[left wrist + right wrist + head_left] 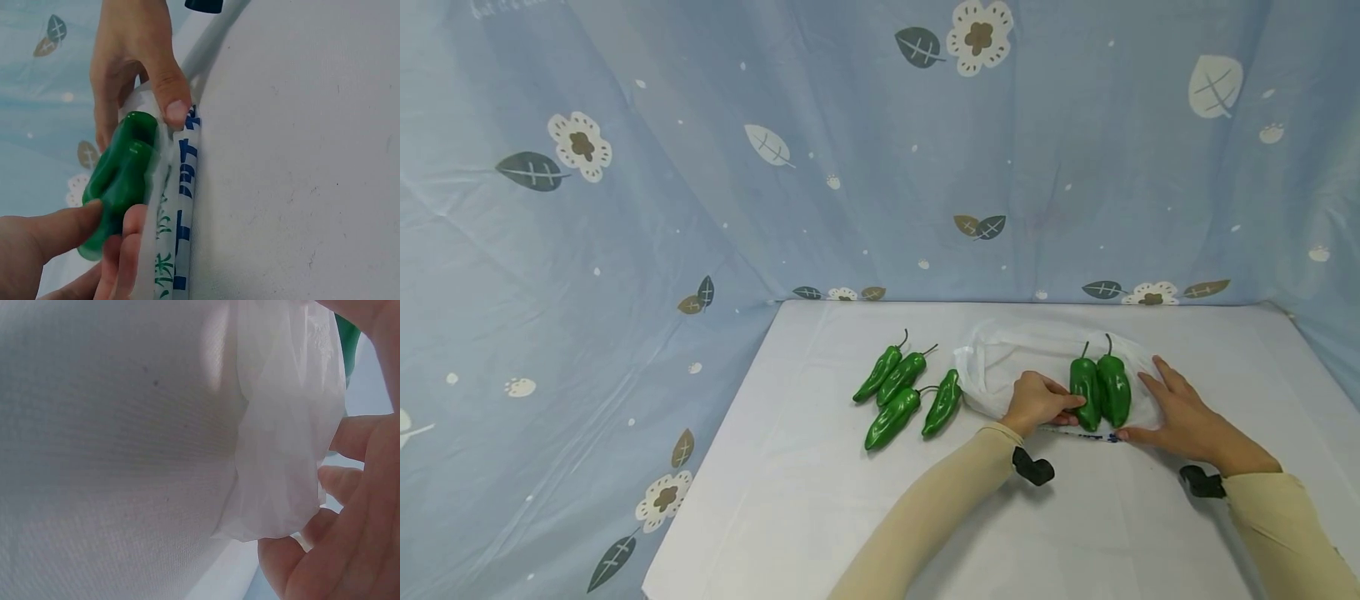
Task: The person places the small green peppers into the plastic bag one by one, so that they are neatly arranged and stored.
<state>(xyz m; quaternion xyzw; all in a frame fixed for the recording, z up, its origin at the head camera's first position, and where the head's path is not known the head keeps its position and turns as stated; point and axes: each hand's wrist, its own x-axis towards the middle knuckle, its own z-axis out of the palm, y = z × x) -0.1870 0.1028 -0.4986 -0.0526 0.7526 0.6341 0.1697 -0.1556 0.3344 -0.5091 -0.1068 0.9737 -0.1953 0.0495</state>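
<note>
A white plastic bag (1000, 367) lies on the table, with blue and green print along its near edge. Two green peppers (1115, 392) lie side by side at its right part, stems pointing away. My left hand (1039, 402) holds the left one of them, a green pepper (1084, 385), thumb on top and fingers at its lower side. Around the bag's right end curls my right hand (1191, 417), its thumb at the near printed edge and its fingers spread at the far side. The right wrist view shows those fingertips against the bag's crumpled film (281, 456).
Several more green peppers (892, 419) lie in a loose group left of the bag, the nearest of them a pepper (942, 403) close to its left end. A white cloth covers the table (820, 517). Behind hangs a blue patterned curtain (865, 167).
</note>
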